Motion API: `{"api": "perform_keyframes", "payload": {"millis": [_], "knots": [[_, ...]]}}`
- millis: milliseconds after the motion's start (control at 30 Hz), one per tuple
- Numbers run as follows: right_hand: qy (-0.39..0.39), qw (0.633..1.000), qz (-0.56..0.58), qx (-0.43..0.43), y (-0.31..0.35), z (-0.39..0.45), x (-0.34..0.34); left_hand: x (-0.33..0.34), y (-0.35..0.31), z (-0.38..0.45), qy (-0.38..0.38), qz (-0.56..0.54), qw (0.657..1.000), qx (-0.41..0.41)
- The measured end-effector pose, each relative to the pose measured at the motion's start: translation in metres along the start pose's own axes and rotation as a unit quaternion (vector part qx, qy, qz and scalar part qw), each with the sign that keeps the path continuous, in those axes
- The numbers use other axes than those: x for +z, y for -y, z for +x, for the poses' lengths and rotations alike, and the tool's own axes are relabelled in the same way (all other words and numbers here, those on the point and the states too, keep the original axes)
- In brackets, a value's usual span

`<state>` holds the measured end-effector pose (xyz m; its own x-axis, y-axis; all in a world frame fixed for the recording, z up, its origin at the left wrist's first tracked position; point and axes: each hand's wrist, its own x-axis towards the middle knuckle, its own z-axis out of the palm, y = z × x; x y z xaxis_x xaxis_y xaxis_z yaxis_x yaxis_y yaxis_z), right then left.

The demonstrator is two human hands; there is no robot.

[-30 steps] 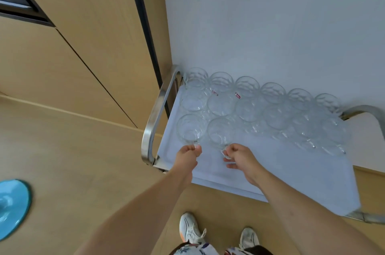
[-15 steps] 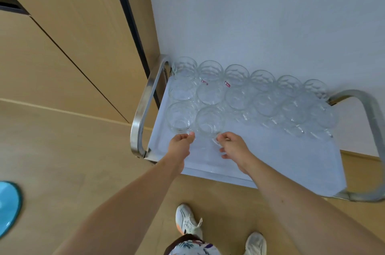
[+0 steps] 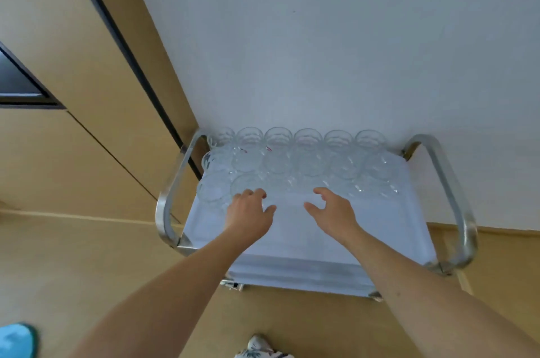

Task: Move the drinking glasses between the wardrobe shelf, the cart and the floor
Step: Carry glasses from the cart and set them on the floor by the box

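Several clear drinking glasses (image 3: 292,158) stand in rows on the far half of the cart (image 3: 336,240), which has a white cloth top and steel side rails. My left hand (image 3: 251,211) hovers at the front row, its fingers loosely spread by the second glass from the left (image 3: 247,183), holding nothing. My right hand (image 3: 330,208) is spread over the bare cloth just in front of the glasses, also holding nothing.
The cart stands against a white wall (image 3: 321,50). Wooden wardrobe doors (image 3: 73,94) rise on the left. A steel rail (image 3: 172,196) bounds the cart's left side and another (image 3: 455,205) its right. A blue object (image 3: 16,340) lies on the wooden floor at lower left.
Both hands have let go of the two front-left glasses and drawn back with fingers spread. The view has tilted up and shifted right.
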<state>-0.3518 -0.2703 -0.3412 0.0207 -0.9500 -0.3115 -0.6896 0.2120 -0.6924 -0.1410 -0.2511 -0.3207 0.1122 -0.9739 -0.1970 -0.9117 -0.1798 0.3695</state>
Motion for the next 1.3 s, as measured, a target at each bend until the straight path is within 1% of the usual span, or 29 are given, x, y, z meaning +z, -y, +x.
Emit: {"api": "perform_keyframes", "payload": {"millis": [100,267,433,533,633,800,867,1000,1133,1233,1300], "knots": [[-0.049,0.998,-0.04,-0.015,-0.031,-0.02,-0.054,0.004,-0.07,-0.008,-0.014,0.05,0.994,0.096],[-0.151,0.982,-0.113,0.002,-0.113,-0.06,-0.153,0.034,-0.204,-0.029,-0.018,0.082,0.965,0.249],[-0.235,0.957,-0.148,0.088,-0.212,-0.121,-0.238,0.09,-0.339,-0.065,0.011,0.093,0.925,0.367],[-0.276,0.942,-0.131,0.141,-0.267,-0.168,-0.28,0.124,-0.41,-0.097,0.038,0.098,0.896,0.432],[-0.314,0.918,-0.113,0.215,-0.32,-0.223,-0.314,0.16,-0.474,-0.134,0.075,0.101,0.857,0.499],[-0.346,0.88,-0.075,0.317,-0.394,-0.301,-0.34,0.212,-0.563,-0.192,0.116,0.124,0.789,0.59],[-0.354,0.864,-0.058,0.352,-0.416,-0.326,-0.346,0.231,-0.59,-0.212,0.132,0.124,0.768,0.615],[-0.377,0.819,-0.022,0.432,-0.465,-0.372,-0.365,0.28,-0.654,-0.254,0.168,0.123,0.706,0.677],[-0.403,0.774,-0.007,0.488,-0.515,-0.396,-0.4,0.33,-0.726,-0.285,0.196,0.113,0.654,0.722],[-0.414,0.748,0.004,0.518,-0.548,-0.404,-0.435,0.361,-0.781,-0.298,0.214,0.117,0.625,0.741],[-0.415,0.739,0.014,0.53,-0.568,-0.405,-0.461,0.378,-0.818,-0.301,0.225,0.122,0.612,0.748]]}}
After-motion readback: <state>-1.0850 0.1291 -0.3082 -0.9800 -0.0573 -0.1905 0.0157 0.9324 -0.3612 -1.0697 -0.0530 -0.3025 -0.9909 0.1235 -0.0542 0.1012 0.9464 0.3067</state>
